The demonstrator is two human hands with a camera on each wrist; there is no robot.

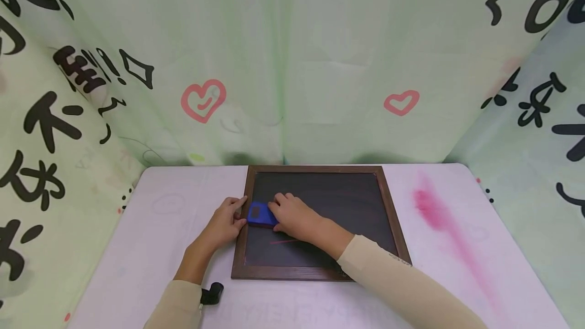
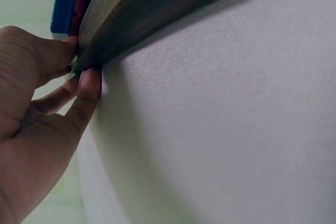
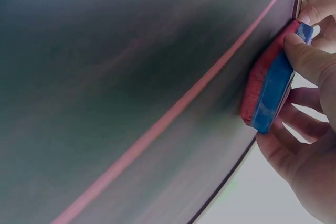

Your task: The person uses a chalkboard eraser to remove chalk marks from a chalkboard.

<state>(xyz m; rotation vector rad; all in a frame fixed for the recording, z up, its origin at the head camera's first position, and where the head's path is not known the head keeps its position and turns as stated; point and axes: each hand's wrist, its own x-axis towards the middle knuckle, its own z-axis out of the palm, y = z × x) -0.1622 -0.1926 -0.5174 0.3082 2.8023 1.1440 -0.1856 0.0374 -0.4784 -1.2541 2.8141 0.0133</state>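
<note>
A blackboard point(image 1: 338, 197) in a brown wooden frame lies on the table. My right hand point(image 1: 299, 219) grips a board eraser point(image 1: 258, 212) with a blue back, its thumb and fingers along the sides. In the right wrist view the red pad point(image 3: 265, 74) of the eraser meets the black surface by the left side of the frame. My left hand point(image 1: 225, 225) holds that frame side between thumb and fingers, as the left wrist view shows up close. One pinkish-red chalk line point(image 3: 173, 115) runs over the board, partly hidden by my right forearm in the head view.
A white cloth covers the table point(image 1: 183, 248), with a pink smear point(image 1: 431, 207) right of the board. Pale green curtains point(image 1: 320, 65) with black writing and red hearts hang behind and at both sides. A small black object point(image 1: 212, 293) sits at my left wrist.
</note>
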